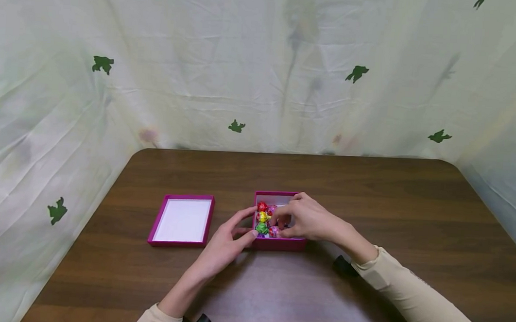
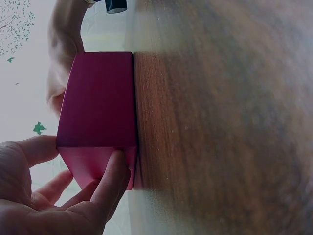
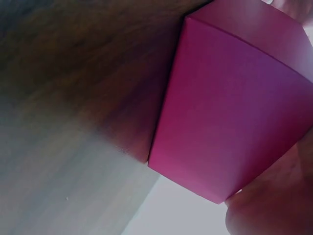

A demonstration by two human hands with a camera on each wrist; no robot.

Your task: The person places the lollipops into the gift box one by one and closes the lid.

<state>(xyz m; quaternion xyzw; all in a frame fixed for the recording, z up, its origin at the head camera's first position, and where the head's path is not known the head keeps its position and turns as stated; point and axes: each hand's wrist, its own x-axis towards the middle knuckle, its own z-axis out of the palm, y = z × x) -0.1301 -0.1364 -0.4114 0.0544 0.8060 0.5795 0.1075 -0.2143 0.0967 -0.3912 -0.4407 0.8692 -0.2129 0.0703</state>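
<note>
A magenta box stands on the table with its top uncovered. Several round candies in shiny red, yellow, green and pink wrappers lie along its left part, among them a green candy. My left hand rests its fairly straight fingers and thumb against the box's left wall, also seen in the left wrist view. My right hand reaches in over the right side, fingers bent down, and pinches a pink wrapped candy between thumb and fingertips. The right hand covers much of the box's inside.
Left of the box lies its magenta lid, white inside facing up. The brown wooden table backs onto a pale curtain with green leaf shapes. Dark straps with camera pieces sit at both wrists.
</note>
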